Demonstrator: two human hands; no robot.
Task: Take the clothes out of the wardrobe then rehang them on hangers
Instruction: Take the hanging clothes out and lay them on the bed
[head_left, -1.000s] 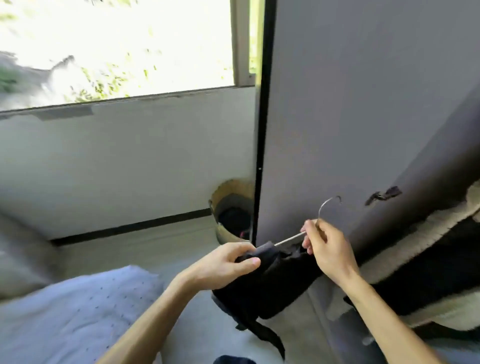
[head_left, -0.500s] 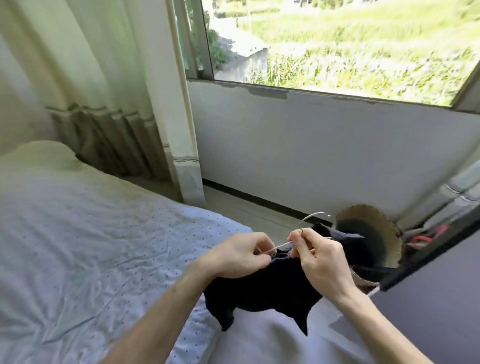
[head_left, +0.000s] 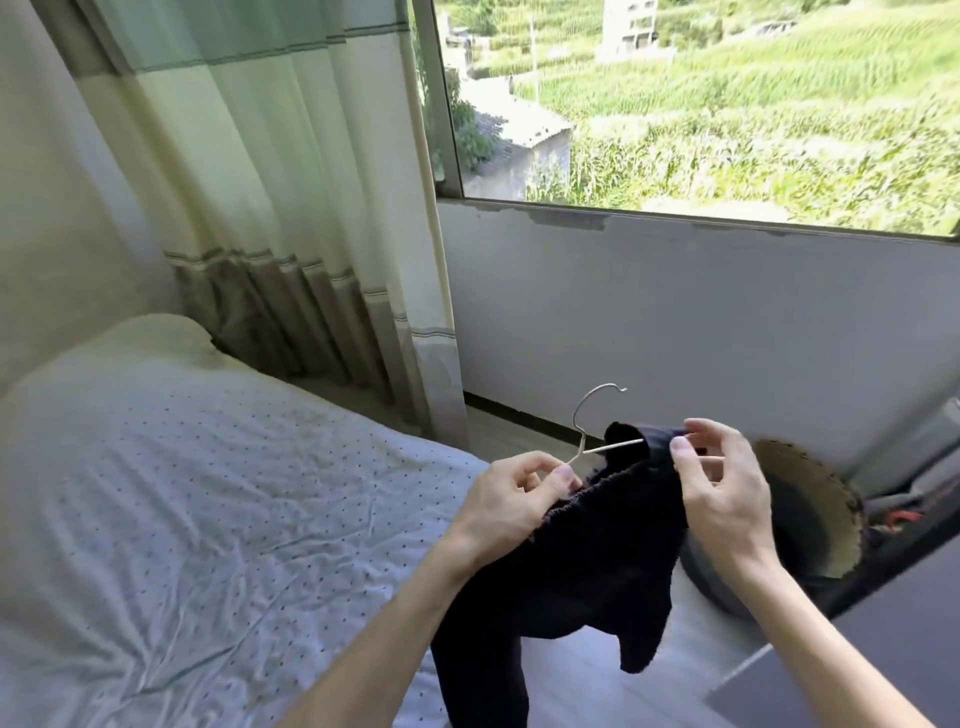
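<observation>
Person stands at the foot of the bed (head_left: 208, 493), both hands up in front, working one hanger (head_left: 605, 450) and one black garment (head_left: 597, 561).

Left hand (head_left: 511, 499): thumb and forefinger pinched on the wire just below the hook, other fingers curled under. Likely it's there to steady the hanger and keep the hook upright and clear of the cloth. Hard to tell whether it also catches the garment's edge.

Right hand (head_left: 722, 493): thumb and forefinger nip the top fold of the garment where it rides over the hanger's far arm, remaining fingers half open and spread. A bit of wire shows between them. My read is that it's working the cloth along the wire, on or off I can't say.

The garment is in the air between the hands, top edge on the wire, the rest hanging loose below the wrists, clear of the bed. It is held high so it drapes by its own weight.

Count: two hands, one hanger, one garment. No other clothes or hangers in sight.

Around: one basket (head_left: 810, 462) on the floor just behind the right hand, one curtain (head_left: 291, 208) left of the window (head_left: 727, 104), a grey panel (head_left: 909, 597) at lower right, possibly the wardrobe door.
</observation>
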